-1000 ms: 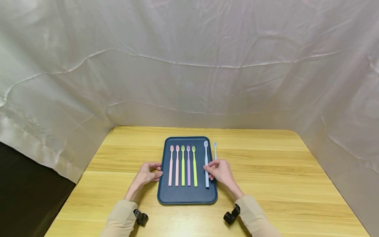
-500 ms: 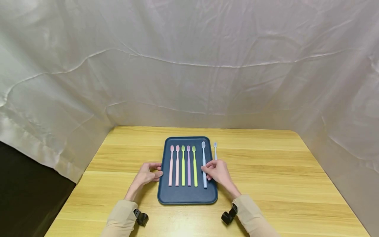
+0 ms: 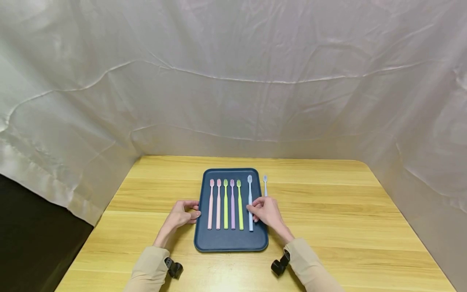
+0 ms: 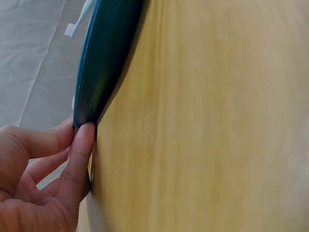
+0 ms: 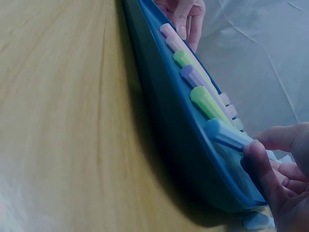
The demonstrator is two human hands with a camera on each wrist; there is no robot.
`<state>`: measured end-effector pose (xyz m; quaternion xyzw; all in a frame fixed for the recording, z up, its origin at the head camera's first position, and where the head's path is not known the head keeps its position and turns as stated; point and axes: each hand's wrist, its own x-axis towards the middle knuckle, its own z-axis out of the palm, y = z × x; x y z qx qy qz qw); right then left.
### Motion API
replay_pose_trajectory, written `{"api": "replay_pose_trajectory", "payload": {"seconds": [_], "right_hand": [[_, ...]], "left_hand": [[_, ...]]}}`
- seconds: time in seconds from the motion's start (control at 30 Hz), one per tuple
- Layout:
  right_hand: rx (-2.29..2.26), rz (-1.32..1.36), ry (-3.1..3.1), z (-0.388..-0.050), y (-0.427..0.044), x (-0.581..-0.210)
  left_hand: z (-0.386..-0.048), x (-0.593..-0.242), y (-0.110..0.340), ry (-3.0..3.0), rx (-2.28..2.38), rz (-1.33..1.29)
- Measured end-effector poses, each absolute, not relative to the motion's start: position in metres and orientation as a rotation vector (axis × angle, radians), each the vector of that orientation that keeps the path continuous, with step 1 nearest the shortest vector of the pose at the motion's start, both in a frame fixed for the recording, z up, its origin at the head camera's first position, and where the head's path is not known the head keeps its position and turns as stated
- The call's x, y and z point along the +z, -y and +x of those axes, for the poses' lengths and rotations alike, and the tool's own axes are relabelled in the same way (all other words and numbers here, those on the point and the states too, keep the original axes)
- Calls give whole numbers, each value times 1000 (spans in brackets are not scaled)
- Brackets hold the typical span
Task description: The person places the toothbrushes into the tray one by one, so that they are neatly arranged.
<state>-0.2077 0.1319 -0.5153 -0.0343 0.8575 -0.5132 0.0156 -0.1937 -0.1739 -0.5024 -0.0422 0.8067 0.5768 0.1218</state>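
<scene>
A dark blue tray (image 3: 231, 242) lies on the table, and my left hand (image 3: 182, 215) pinches its left rim between thumb and fingers, as the left wrist view shows closely. With thumb and forefinger, my right hand (image 3: 268, 211) holds a light blue toothbrush (image 3: 250, 221) by its handle, over the tray's right part. Left of it, toothbrushes lie in a row with their heads toward the far side: two pink ones, the inner one (image 3: 218, 211) next to a green toothbrush (image 3: 226, 211), then a purple toothbrush (image 3: 232, 211) and another green toothbrush (image 3: 240, 211).
Just outside the tray's right rim, a second light blue toothbrush (image 3: 265, 184) lies on the wooden table (image 3: 328, 211), its lower part hidden by my right hand. A grey curtain (image 3: 233, 101) hangs behind the table and along its sides.
My right hand has shifted left with the light blue toothbrush, bringing it closer to the row. My left hand and the tray have stayed in place.
</scene>
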Motion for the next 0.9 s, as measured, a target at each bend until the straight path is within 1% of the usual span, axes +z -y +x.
{"api": "replay_pose_trajectory", "payload": {"seconds": [0.9], "right_hand": [[-1452,-140,-2826,-208,-122,-520]], "left_hand": [[-195,-503,175,-2358,1678,-121]]}}
